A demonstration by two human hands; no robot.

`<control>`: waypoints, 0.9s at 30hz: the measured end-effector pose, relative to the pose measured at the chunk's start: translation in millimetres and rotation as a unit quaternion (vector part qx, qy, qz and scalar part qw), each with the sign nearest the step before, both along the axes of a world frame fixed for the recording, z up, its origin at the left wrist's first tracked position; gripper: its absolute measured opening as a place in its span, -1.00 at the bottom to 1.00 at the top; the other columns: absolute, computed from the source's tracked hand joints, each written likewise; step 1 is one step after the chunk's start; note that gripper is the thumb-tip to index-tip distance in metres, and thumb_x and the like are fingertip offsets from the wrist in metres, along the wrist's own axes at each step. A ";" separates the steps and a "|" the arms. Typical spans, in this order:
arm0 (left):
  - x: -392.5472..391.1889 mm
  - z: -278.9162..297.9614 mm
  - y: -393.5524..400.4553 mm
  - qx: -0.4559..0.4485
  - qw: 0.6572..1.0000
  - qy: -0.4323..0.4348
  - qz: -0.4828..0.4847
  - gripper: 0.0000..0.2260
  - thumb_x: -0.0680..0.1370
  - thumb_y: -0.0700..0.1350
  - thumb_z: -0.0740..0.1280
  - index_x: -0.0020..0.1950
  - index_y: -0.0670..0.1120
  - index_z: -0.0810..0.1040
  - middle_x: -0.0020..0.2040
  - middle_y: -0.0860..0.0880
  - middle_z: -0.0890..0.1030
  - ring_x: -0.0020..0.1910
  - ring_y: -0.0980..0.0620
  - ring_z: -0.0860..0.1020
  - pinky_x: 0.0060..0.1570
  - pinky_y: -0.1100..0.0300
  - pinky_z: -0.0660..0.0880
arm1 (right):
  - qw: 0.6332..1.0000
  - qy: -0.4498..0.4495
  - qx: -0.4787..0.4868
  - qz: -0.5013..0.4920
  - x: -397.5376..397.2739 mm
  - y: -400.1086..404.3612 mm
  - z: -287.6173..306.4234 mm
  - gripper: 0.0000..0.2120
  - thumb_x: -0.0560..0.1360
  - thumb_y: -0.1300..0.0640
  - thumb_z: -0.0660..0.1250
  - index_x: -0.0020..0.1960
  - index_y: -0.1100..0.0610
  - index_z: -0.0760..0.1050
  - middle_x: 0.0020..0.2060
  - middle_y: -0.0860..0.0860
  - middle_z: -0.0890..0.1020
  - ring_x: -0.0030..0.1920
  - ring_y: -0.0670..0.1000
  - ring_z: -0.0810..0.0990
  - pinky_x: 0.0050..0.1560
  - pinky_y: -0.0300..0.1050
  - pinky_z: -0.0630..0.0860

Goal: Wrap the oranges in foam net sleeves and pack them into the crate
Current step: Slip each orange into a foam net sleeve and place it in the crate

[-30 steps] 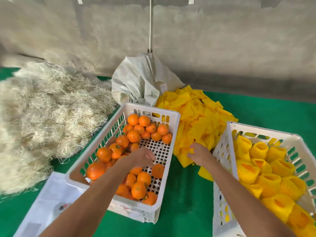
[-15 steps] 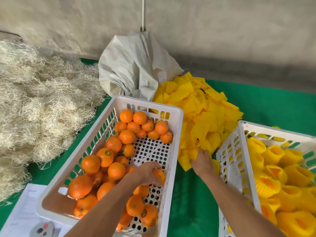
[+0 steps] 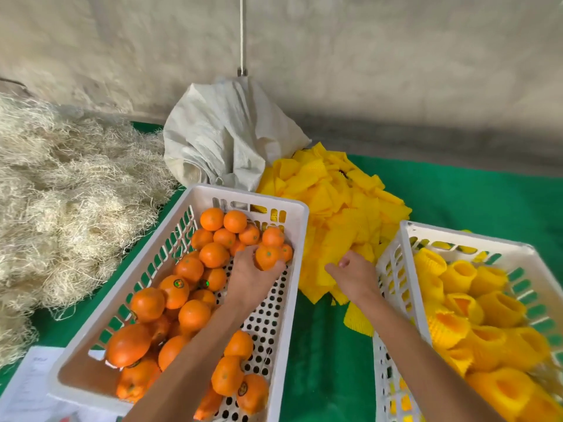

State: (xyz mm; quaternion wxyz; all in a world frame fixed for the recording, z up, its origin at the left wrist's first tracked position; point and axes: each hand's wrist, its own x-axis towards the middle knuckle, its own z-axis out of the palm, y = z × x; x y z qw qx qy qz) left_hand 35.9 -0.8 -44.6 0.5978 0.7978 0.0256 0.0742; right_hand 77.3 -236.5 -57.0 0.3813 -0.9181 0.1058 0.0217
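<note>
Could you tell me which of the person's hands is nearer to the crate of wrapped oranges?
The right hand: it sits on the yellow sleeve pile, just beside the wrapped-orange crate. The left hand grips an orange inside the other crate, farther away.

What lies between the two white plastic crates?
In the head view, the yellow foam net sleeve pile, the right hand on it, and bare green cloth nearer the camera.

A green-covered surface (image 3: 475, 196) is carrying two white plastic crates: one of bare oranges (image 3: 189, 254) toward its left, one of sleeved oranges (image 3: 405, 269) at its right edge. Between them a pile of yellow foam net sleeves (image 3: 341, 208) is lying, with a white woven sack (image 3: 225, 147) at the back edge, straw-like fibre (image 3: 67, 208) heaped along the left edge, and printed paper (image 3: 27, 388) at the near left corner.
</note>
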 end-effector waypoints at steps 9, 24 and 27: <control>-7.7 48.3 -94.1 -0.269 0.955 0.034 -0.117 -0.63 0.61 0.17 0.27 0.14 -0.07 0.69 0.10 -0.17 0.71 0.09 -0.15 0.68 -0.03 -0.03 0.67 | 0.920 -0.103 0.369 0.086 -48.8 -23.4 47.6 -0.65 0.51 -0.13 0.47 -0.10 0.17 0.54 -0.19 0.00 0.63 -0.11 -0.05 0.58 -0.05 -0.16 0.52; -1.8 19.7 -111.5 -0.216 0.960 0.067 -0.163 -0.52 0.60 0.39 0.23 0.29 0.10 0.65 0.20 -0.10 0.70 0.20 -0.12 0.66 0.10 -0.16 0.65 | 0.940 -0.096 0.323 -0.050 -46.3 -31.6 36.8 -0.82 0.63 0.06 0.28 -0.11 0.08 0.55 -0.16 0.07 0.63 -0.04 0.13 0.62 0.01 0.13 0.61; -4.5 27.6 -112.1 -0.263 0.947 0.082 -0.164 -0.48 0.54 0.41 0.30 0.30 0.09 0.66 0.27 -0.10 0.67 0.27 -0.12 0.63 0.17 -0.22 0.62 | 0.947 -0.125 0.293 -0.039 -46.0 -34.0 37.0 -0.84 0.63 0.06 0.30 -0.10 0.06 0.56 -0.12 0.09 0.62 -0.04 0.06 0.60 -0.02 0.00 0.56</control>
